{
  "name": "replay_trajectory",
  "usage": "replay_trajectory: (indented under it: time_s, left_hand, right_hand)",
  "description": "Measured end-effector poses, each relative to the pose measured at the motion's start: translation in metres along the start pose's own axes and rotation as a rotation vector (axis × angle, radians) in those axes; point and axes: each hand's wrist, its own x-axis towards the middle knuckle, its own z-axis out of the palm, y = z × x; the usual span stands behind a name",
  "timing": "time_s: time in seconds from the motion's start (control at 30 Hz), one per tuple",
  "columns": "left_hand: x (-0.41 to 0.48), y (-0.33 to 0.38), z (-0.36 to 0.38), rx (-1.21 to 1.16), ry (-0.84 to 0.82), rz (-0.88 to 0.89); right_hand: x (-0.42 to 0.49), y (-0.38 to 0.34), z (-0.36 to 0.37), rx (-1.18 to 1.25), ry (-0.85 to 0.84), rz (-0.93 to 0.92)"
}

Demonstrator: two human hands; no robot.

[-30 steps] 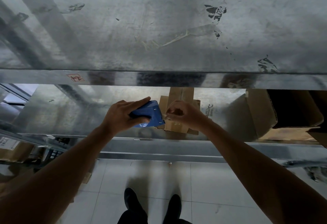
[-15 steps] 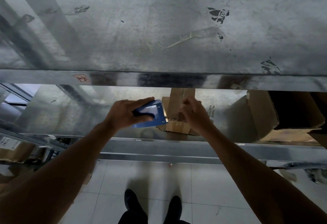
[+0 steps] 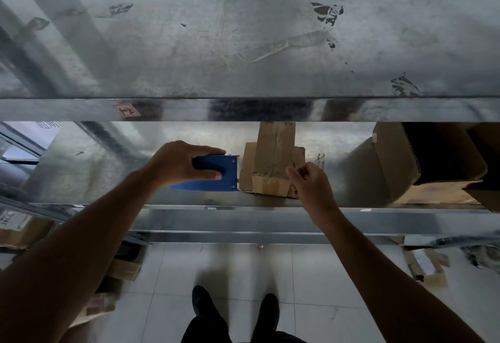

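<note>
My left hand (image 3: 184,164) grips a blue tape dispenser (image 3: 216,176) by its handle on the middle metal shelf (image 3: 270,203). The dispenser's front edge sits against the left side of a small taped cardboard box (image 3: 270,169) standing on that shelf. My right hand (image 3: 311,183) hovers at the box's right front corner. Its fingers are curled, with thumb and forefinger pinched on a thin strip of clear tape that is barely visible.
A wide metal shelf (image 3: 243,109) runs just above my hands. A larger open cardboard box (image 3: 422,164) lies on the middle shelf at the right. More cartons (image 3: 24,229) sit on a lower level at the left. My shoes (image 3: 235,313) stand on pale floor tiles.
My right hand has drawn away from the dispenser, moving right across the box to its right corner. My left hand has turned the dispenser flat and brought it against the box's left side.
</note>
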Motion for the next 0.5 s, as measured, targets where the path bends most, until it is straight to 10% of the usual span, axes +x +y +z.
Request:
replay_trajectory:
  time_s: [0.5]
  left_hand:
    - [0.028, 0.002, 0.012, 0.137, -0.128, 0.017]
  right_hand:
    - [0.005, 0.027, 0.022, -0.249, 0.112, -0.095]
